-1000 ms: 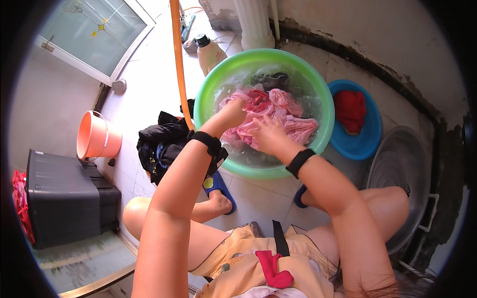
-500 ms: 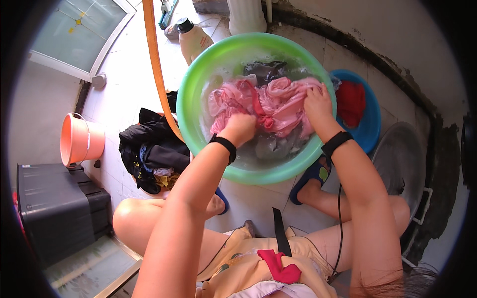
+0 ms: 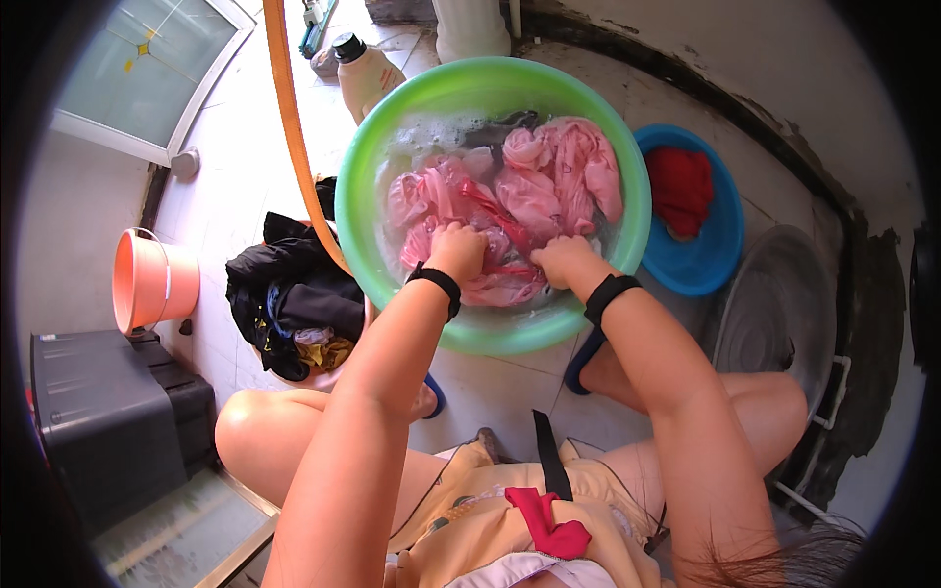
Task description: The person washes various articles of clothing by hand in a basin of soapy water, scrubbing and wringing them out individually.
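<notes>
Pink garment (image 3: 529, 191), soaked and bunched, lies in a green plastic basin (image 3: 638, 201) of sudsy water, spread over much of the basin's inside. A bright red strip (image 3: 502, 218) is seen across its middle; a dark cloth (image 3: 505, 127) is partly sunk at the far side. The pink fabric is gripped in the left hand (image 3: 459, 253), fingers curled tight, knuckles up, at the near-left part of the bundle. By the right hand (image 3: 569, 262), fingers drawn in, the near edge is touched; whether cloth is pinched there cannot be told, the fingertips being hidden. The two hands are held near each other, apart. To the right, just beside the green basin, a blue basin (image 3: 702, 282) is placed, a red cloth (image 3: 683, 184) inside. To the left, dark clothes (image 3: 270, 269) are heaped in a container. Beyond the basin, a dark-capped bottle (image 3: 369, 82) is stood on the tiles.
</notes>
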{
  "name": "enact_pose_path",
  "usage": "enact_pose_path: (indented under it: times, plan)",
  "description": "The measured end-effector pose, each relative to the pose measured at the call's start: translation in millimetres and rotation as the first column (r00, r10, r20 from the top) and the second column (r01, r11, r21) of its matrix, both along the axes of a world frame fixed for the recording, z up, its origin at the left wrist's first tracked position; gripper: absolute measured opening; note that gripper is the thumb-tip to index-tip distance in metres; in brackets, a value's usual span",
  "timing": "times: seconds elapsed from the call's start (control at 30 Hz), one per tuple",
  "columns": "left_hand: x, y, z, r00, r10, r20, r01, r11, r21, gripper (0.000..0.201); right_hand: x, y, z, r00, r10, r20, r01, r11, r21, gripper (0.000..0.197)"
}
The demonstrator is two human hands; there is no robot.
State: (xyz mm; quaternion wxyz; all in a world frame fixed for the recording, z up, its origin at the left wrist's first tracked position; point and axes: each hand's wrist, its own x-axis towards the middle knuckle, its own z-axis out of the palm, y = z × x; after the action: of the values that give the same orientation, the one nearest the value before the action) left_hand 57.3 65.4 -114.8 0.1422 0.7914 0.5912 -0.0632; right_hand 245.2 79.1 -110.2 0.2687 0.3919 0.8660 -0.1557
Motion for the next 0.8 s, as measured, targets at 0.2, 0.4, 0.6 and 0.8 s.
enact_pose_path:
  times: [0.2, 0.4, 0.6, 0.8]
  plan:
    - [-38, 11, 16, 0.998, -0.013, -0.058, -0.013, 0.904, -0.426, 0.029, 20, 46, 35, 0.869, -0.401, -0.29, 0.468, 0.858, 0.214, 0.023]
    - [-76, 6, 52, 0.922, 0.34, -0.185, -0.382, 0.874, -0.301, 0.03, 44, 101, 17, -0.011, -0.43, -0.903, 0.648, 0.684, -0.334, 0.028]
    - [-45, 4, 31, 0.981, -0.196, 0.01, 0.189, 0.956, 0.225, 0.011, -2, 59, 38, 0.844, -0.25, -0.474, 0.368, 0.914, 0.173, 0.037]
    - [37, -19, 8, 0.886, -0.263, 0.382, 0.214, 0.962, 0.167, 0.027, 13, 35, 5, 0.855, -0.365, -0.368, 0.479, 0.828, 0.292, 0.017]
